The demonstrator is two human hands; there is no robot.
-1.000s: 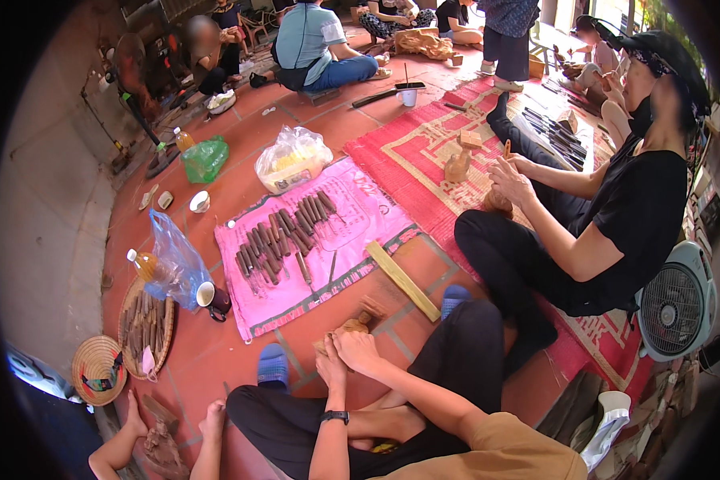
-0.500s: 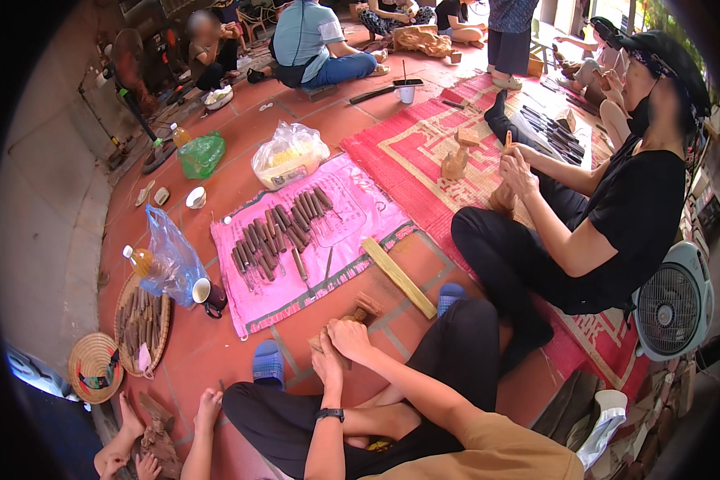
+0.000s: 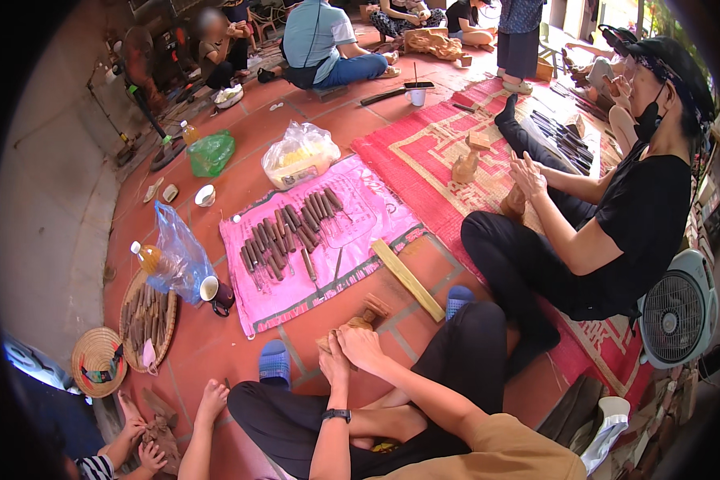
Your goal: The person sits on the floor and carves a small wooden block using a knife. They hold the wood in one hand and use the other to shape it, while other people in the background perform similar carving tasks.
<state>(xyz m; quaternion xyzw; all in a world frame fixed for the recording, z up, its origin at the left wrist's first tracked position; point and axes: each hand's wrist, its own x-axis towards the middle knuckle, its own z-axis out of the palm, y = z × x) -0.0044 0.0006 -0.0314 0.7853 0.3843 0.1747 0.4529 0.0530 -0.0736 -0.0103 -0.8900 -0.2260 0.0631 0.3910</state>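
A brown wood carving [image 3: 374, 307] lies across the space just ahead of my crossed legs, its carved far end showing beyond my hands. My left hand [image 3: 334, 365], with a dark band at the wrist, wraps around the near part of the wood. Right beside it, my right hand [image 3: 362, 346] is closed over the carving, its knuckles facing up. The right fingers curl out of sight, so any tool in them is hidden. A pale wooden strip [image 3: 408, 280] rests on the tiles to the right of the carving.
Several dark-handled carving tools [image 3: 288, 232] lie on a pink cloth [image 3: 352, 180]. A dark cup [image 3: 218, 294], a blue bag [image 3: 186, 260] and a woven basket [image 3: 128, 324] stand left. Blue slippers [image 3: 274, 364] flank the work. A person in black [image 3: 640, 232] sits right, near a fan [image 3: 674, 314].
The view has shifted slightly. My hands stay together on the carving. The person on the right has moved from holding a slim tool upright to pressing both hands together over their wood.
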